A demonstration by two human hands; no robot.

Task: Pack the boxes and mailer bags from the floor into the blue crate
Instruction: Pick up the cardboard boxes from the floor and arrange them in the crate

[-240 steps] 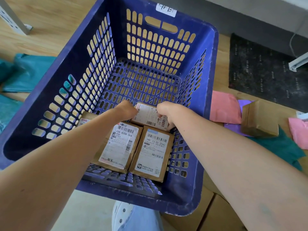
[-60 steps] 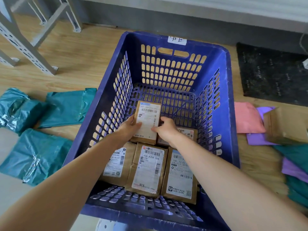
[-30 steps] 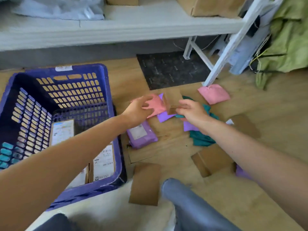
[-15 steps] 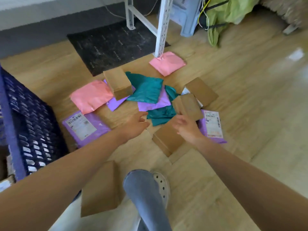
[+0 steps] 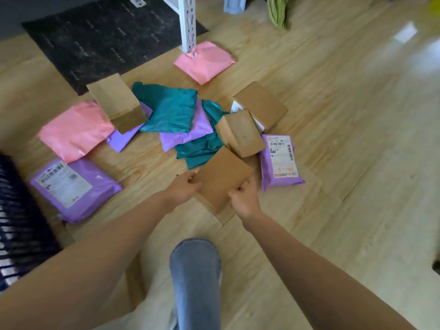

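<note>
A flat brown cardboard box [image 5: 220, 178] lies on the wood floor in the middle of the view. My left hand [image 5: 182, 188] grips its left edge and my right hand [image 5: 245, 197] grips its near right corner. Beyond it lie three more brown boxes [image 5: 240, 133] [image 5: 260, 104] [image 5: 116, 101] among teal mailer bags [image 5: 171, 108], purple mailer bags [image 5: 73, 186] [image 5: 279, 160] and pink mailer bags [image 5: 73, 129] [image 5: 204, 60]. Only a dark sliver of the blue crate [image 5: 16, 225] shows at the left edge.
A white metal rack leg [image 5: 188, 22] stands on the far pink bag's edge. A black mat [image 5: 104, 36] lies at the back left. My jeans-clad knee [image 5: 195, 277] is at the bottom centre, with another brown box [image 5: 135, 279] partly hidden under my left arm.
The view has swung right from the crate to the pile on the floor. Both hands have reached forward and closed on the flat brown box.
</note>
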